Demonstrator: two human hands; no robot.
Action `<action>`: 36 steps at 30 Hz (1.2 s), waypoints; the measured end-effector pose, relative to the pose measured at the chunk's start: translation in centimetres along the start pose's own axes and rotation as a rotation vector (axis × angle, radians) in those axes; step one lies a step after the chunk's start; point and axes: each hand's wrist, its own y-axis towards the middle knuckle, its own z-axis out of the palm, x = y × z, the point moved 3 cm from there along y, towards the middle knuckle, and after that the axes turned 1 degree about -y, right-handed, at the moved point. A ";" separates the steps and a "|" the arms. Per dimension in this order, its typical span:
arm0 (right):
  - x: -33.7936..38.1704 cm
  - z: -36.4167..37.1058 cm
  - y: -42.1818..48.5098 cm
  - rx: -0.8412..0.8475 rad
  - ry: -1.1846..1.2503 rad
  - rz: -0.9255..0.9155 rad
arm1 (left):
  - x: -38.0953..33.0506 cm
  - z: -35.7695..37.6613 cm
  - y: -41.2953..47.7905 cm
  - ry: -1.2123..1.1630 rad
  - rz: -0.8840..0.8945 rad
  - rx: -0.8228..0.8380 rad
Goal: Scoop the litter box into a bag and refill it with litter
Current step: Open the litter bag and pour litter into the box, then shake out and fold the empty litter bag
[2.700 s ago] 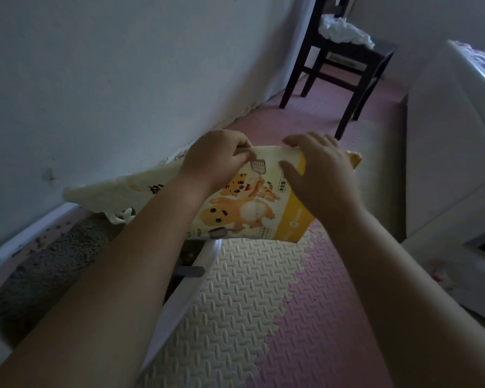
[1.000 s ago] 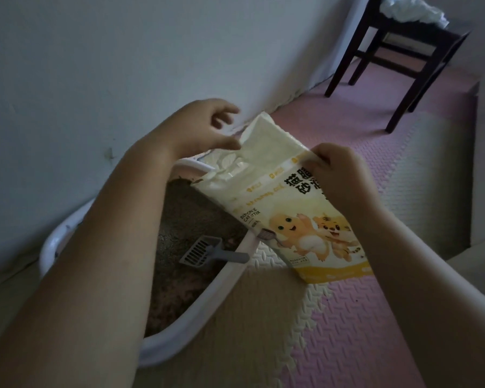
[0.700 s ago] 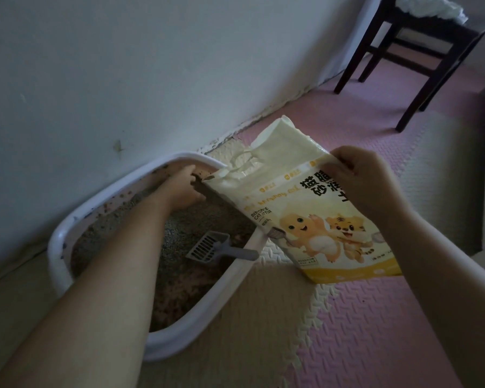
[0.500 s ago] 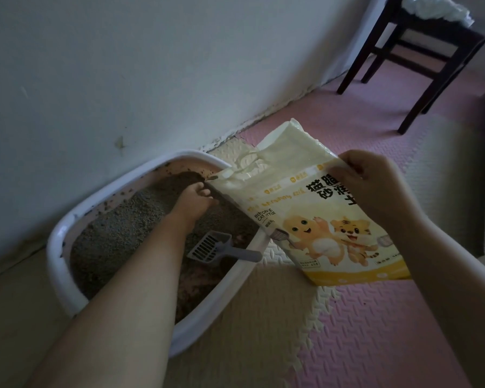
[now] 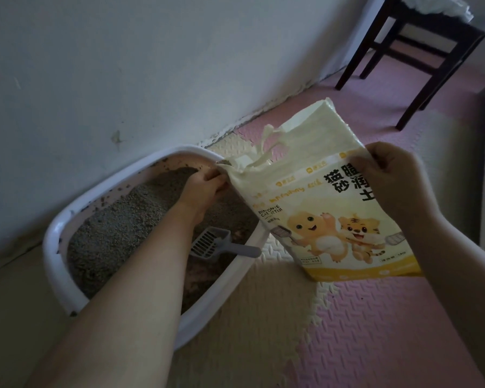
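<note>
Dim, flat indoor light, darkest lower left; wide-angle distortion curves the pale painted wall (image 5: 123,65); detail looks slightly soft.

Left hand (image 5: 204,187) fingertips behind the litter bag (image 5: 314,191) corner; chair (image 5: 431,60) top past the upper edge; fine print illegible.

The litter bag (image 5: 319,208) shows big dark characters, 猫砂 and, partly covered, 膨润土. Below them is small creased English print, seemingly BENTONITE CAT LITTER. The bottom print is too small to read.
</note>
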 end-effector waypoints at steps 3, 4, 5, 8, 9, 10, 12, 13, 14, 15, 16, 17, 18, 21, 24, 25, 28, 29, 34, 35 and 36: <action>-0.7 -1.6 -0.4 -0.033 0.014 0.036 | -1.3 1.4 0.1 0.107 0.064 0.035; -1.1 -2.3 -0.6 -0.042 0.020 0.055 | -1.8 2.1 0.1 0.145 0.082 0.054; -1.5 -3.0 -0.7 -0.051 0.024 0.074 | -2.3 2.9 0.0 0.182 0.099 0.072; -3.3 -5.4 -1.3 -0.078 0.016 0.130 | -3.9 5.8 -0.3 0.259 0.169 0.108; -4.0 -6.3 -1.5 -0.086 0.011 0.150 | -4.5 7.0 -0.6 0.281 0.204 0.124; -4.7 -7.1 -1.8 -0.089 0.001 0.163 | -5.0 8.1 -0.9 0.309 0.237 0.142; -6.5 -8.8 -2.3 -0.096 -0.028 0.190 | -5.9 10.5 -1.5 0.378 0.292 0.181; -7.4 -9.7 -2.7 -0.105 -0.033 0.211 | -6.2 11.6 -1.7 0.407 0.313 0.199; -8.5 -10.6 -3.0 -0.118 -0.037 0.242 | -6.4 12.8 -2.0 0.428 0.331 0.216; -9.5 -11.5 -3.4 -0.132 -0.047 0.274 | -6.6 14.0 -2.2 0.444 0.353 0.231; -10.5 -12.4 -3.8 -0.144 -0.063 0.307 | -6.7 15.2 -2.5 0.450 0.376 0.247; -11.4 -13.2 -4.3 -0.150 -0.074 0.337 | -6.7 16.5 -2.8 0.458 0.397 0.260; -12.2 -13.8 -4.8 -0.151 -0.076 0.361 | -6.8 17.4 -3.1 0.467 0.416 0.269; -14.3 -15.9 -6.6 -0.175 -0.081 0.459 | -6.5 20.9 -3.9 0.493 0.471 0.305; -16.3 -17.2 -8.4 -0.182 -0.073 0.564 | -6.0 23.5 -4.7 0.491 0.519 0.302; -16.8 -17.5 -8.9 -0.173 -0.080 0.594 | -5.8 24.2 -5.0 0.496 0.534 0.307; -17.7 -18.0 -10.1 -0.128 -0.127 0.676 | -5.2 26.1 -6.0 0.503 0.559 0.348; -17.7 -18.2 -10.3 -0.120 -0.129 0.695 | -5.0 26.5 -6.3 0.504 0.573 0.355; -16.1 -19.8 -9.5 -0.294 -0.022 0.584 | -7.5 26.4 -7.0 0.465 0.760 0.221; -16.1 -20.0 -9.3 -0.339 0.013 0.560 | -8.4 26.2 -7.0 0.433 0.793 0.175; -16.1 -20.1 -9.3 -0.357 0.031 0.560 | -9.1 26.2 -7.1 0.422 0.822 0.151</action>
